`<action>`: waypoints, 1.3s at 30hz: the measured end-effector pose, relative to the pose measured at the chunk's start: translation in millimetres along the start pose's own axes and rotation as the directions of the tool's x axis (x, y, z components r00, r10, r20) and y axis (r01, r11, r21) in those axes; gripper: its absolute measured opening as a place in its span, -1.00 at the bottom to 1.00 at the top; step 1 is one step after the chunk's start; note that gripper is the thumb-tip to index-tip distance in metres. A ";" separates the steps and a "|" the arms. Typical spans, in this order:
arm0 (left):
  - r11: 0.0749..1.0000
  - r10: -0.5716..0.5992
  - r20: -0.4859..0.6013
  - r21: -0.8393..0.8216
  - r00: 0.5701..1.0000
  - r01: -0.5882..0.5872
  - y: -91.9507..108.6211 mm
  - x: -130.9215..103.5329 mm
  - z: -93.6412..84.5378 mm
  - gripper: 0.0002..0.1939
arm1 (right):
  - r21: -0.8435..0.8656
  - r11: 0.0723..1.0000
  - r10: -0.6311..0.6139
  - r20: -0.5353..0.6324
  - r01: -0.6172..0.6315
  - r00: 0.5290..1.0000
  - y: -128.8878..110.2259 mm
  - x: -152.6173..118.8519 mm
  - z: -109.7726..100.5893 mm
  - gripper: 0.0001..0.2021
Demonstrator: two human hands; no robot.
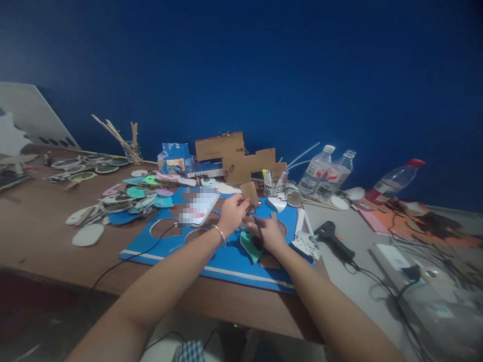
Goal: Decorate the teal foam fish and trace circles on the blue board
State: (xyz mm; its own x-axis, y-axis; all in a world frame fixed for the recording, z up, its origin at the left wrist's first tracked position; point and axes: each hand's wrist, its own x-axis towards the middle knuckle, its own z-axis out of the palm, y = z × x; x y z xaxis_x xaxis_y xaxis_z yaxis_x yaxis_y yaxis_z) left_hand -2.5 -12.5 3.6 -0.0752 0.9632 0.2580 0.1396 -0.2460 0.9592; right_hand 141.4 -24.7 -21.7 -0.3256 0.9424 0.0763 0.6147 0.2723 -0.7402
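Cardboard (249, 193) juts from the closed fingers of the left hand (233, 216) at the center of the frame, while the right hand (269, 235), just beside it, curls around a dark tool (259, 229), apparently scissors. A firm pinch near the cutting line, with fingertips clear of the blades and the piece turned rather than the wrist, would likely give the cleanest edge. Beneath the hands lies a blue board (141, 251) with round openings; a green piece (249, 246) sits just below them. A phone (202, 207) rests left of center, near piled cutouts (123, 201). A glue gun (334, 241) lies at right, bottles (317, 171) at upper right.
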 end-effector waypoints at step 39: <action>0.998 0.006 0.044 -0.064 0.999 -0.003 -5.6 6.3 -4.4 -0.68 | 0.177 0.981 0.077 0.007 -0.077 0.997 1.1 -1.4 3.0 -0.54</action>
State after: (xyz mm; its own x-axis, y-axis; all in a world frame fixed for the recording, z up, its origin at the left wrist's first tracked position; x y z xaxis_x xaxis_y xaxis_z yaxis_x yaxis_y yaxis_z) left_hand -8.1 -5.5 0.4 -0.0308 0.9657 0.2579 0.0763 -0.2550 0.9639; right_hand 140.4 -26.4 -24.6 -0.2824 0.9592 0.0148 0.5013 0.1607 -0.8502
